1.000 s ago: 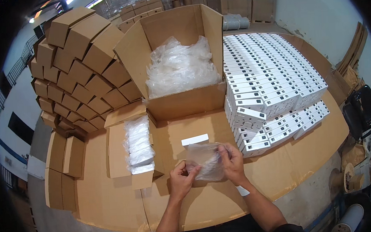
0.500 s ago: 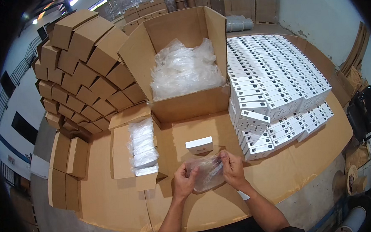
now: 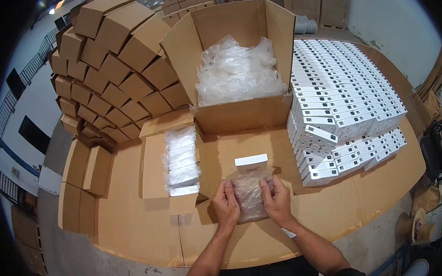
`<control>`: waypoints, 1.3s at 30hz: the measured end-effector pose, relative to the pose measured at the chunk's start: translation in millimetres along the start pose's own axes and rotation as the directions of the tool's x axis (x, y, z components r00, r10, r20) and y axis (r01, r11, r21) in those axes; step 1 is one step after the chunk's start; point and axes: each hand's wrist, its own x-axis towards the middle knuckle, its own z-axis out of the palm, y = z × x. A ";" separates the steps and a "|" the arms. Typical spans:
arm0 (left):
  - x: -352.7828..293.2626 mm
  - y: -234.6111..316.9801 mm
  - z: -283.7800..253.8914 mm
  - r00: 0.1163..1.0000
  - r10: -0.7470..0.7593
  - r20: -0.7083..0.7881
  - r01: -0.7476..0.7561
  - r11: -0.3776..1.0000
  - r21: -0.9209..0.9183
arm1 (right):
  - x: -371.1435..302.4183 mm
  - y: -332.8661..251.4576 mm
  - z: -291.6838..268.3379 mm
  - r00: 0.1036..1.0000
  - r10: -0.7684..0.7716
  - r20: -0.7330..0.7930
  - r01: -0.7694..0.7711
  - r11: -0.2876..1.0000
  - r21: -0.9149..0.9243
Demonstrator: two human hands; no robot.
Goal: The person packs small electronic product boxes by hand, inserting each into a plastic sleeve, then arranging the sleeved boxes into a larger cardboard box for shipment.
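A clear plastic bag (image 3: 250,199) is stretched between my two hands. My left hand (image 3: 227,203) pinches its left edge, and my right hand (image 3: 275,199) pinches the right one. Just beyond the bag's far edge stands a small white box (image 3: 251,163) on the cardboard-covered table; the bag hides its lower part. To the left, an open carton (image 3: 155,169) holds a row of white boxes in clear bags (image 3: 181,160).
Behind stands a large open carton (image 3: 242,118) full of loose clear bags (image 3: 240,74). White boxes (image 3: 348,91) are stacked high at the right. Brown cartons (image 3: 112,68) pile up at the far left, with more cartons (image 3: 77,200) along the table's left edge.
My hands have drawn closer to level and spread the bag more upright, its far edge now reaching the white box. The whole view has shifted, with things appearing further right.
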 end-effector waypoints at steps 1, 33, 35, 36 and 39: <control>1.1 2.8 -1.9 0.999 -0.049 0.006 0.049 0.997 -0.063 | 0.3 1.8 -0.2 1.000 -0.010 0.003 0.010 1.000 -0.028; -0.9 14.0 -6.4 0.908 -0.206 0.365 0.287 0.940 -0.183 | 18.3 -3.5 -31.4 0.848 -0.509 0.148 0.522 0.750 -0.407; -0.2 7.6 -6.5 0.929 -0.164 0.331 0.221 0.965 -0.143 | 18.5 -6.4 -32.8 0.842 -0.516 0.159 0.533 0.746 -0.400; 1.5 2.8 -7.1 0.929 -0.164 0.331 0.220 0.965 -0.142 | 18.7 -7.8 -34.0 0.829 -0.524 0.194 0.556 0.737 -0.385; 4.5 -5.8 -8.2 0.926 -0.168 0.337 0.223 0.966 -0.130 | 18.9 -6.6 -37.4 0.786 -0.560 0.260 0.616 0.683 -0.393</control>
